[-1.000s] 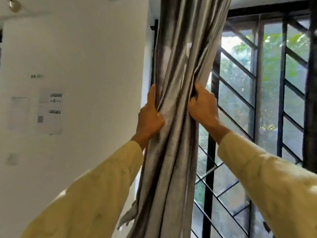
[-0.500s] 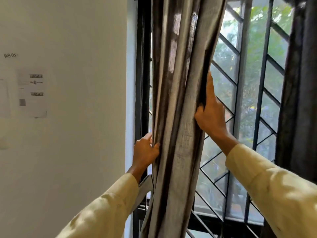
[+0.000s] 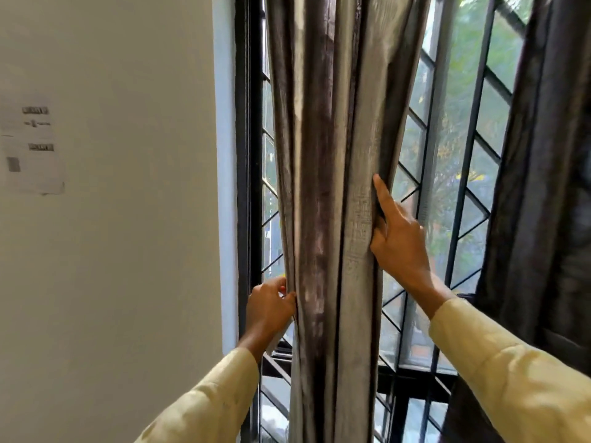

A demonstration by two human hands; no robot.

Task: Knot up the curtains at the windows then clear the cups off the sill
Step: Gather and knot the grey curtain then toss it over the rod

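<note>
At the far left of the frame a paper notice (image 3: 32, 148) is seen taped to the pale wall (image 3: 128, 219). Lower centre, the left hand (image 3: 268, 310) is found at the left edge of the grey curtain (image 3: 332, 187): thumb and curled fingers are pinched on that edge, seemingly so the loose side is drawn in and the folds are kept together. The curtain itself is hung down the middle of the frame, gathered into a thick rope, not yet knotted. On its right edge the right hand (image 3: 399, 247) is set higher; the index finger (image 3: 383, 199) is laid straight up along the fold while the other fingers are hooked into the cloth, probably to keep the bundle narrow for the knot. Behind, the window grille (image 3: 463, 187) is left exposed, and a second curtain (image 3: 543, 187), darker, is hung at the right edge. No cups are shown, and the sill is not made out.

Against the frame of a second ago: both hands were then clamped level on the bundle; now the left has been dropped well below the right. The right fist has been loosened, its index finger straightened. The notice has been pushed leftward in view, and the dark curtain has been brought in.
</note>
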